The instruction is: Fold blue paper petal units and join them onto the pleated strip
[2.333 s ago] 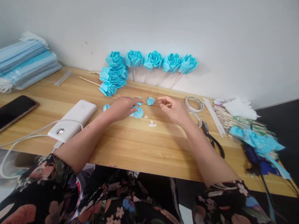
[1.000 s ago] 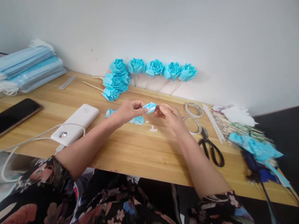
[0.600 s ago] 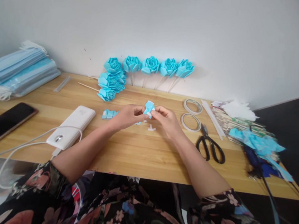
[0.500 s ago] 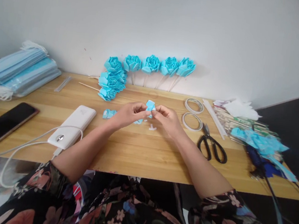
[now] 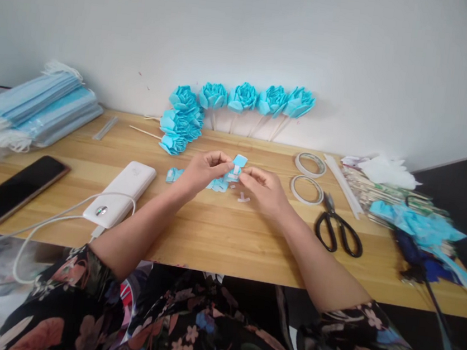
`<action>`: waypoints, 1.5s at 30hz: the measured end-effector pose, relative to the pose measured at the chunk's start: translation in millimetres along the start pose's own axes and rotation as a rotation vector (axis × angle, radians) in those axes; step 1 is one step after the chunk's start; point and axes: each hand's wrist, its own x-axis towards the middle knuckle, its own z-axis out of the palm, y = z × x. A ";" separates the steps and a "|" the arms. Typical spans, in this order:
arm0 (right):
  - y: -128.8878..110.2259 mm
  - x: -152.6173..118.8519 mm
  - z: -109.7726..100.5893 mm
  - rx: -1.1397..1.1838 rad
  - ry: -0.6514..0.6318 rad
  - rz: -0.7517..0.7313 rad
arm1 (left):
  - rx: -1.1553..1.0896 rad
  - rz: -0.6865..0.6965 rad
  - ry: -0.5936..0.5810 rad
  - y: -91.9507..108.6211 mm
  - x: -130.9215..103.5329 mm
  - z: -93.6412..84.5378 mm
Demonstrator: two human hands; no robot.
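Note:
Between my two hands, just above the table, is a small blue petal piece (image 5: 241, 160) with white strips of tape on its face. My left hand (image 5: 205, 170) pinches its left edge between thumb and fingers. From the other side, my right hand (image 5: 266, 189) pinches its lower right edge. More blue petal pieces (image 5: 218, 184) lie on the table under and beside my left hand, partly hidden by it. A scrap of white tape (image 5: 243, 198) lies just below the fingers of my right hand.
Blue flowers on sticks (image 5: 243, 97) lean against the wall; others are stacked (image 5: 181, 118). Two tape rolls (image 5: 307, 190) and black-handled scissors (image 5: 339, 226) lie right, near a cluttered pile (image 5: 417, 224). Left are face masks (image 5: 51, 109), a phone (image 5: 14, 192) and a cabled power bank (image 5: 122, 193).
The view has shifted slightly. The petal piece is tilted so its white tape strips show more plainly, and the loose petal pieces below are less covered. Both hands keep their pinch.

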 end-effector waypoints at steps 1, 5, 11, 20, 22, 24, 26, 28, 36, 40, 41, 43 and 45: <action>0.5 -0.3 1.0 0.017 -0.005 0.028 | 0.001 0.005 0.002 0.6 0.1 -0.3; 2.3 -0.4 4.9 -0.016 0.032 0.028 | 0.010 0.017 -0.016 2.3 -0.5 0.0; 3.7 0.6 5.3 -0.102 0.022 0.004 | 0.047 0.014 -0.027 2.5 -1.5 1.6; -10.5 -5.2 4.5 -0.332 0.300 -0.223 | 0.133 0.094 0.120 -1.4 0.6 1.3; -12.9 -7.2 6.9 -0.387 0.296 -0.263 | 0.120 0.123 0.122 -3.0 0.0 3.2; -12.4 -7.8 9.2 -0.390 0.238 -0.266 | 0.111 0.146 0.104 -3.6 -1.5 5.7; -10.1 -7.2 10.3 -0.372 0.210 -0.230 | 0.114 0.145 0.072 -2.7 -3.5 7.9; -7.9 -5.9 9.8 -0.345 0.215 -0.187 | 0.129 0.136 0.041 -0.9 -5.3 9.3; -10.2 -4.8 8.8 -0.257 0.215 -0.153 | 0.190 0.162 0.041 -0.8 -5.4 8.6; -9.8 -4.7 9.1 -0.231 0.213 -0.141 | 0.252 0.221 0.043 -1.1 -5.4 8.5; -9.5 -4.5 9.0 -0.231 0.212 -0.138 | 0.261 0.228 0.041 -1.0 -5.5 8.5; -9.2 -4.2 8.7 -0.236 0.208 -0.135 | 0.259 0.228 0.038 -0.9 -5.6 8.6; -9.6 -4.3 8.6 -0.235 0.200 -0.135 | 0.240 0.213 0.036 -1.1 -5.5 8.6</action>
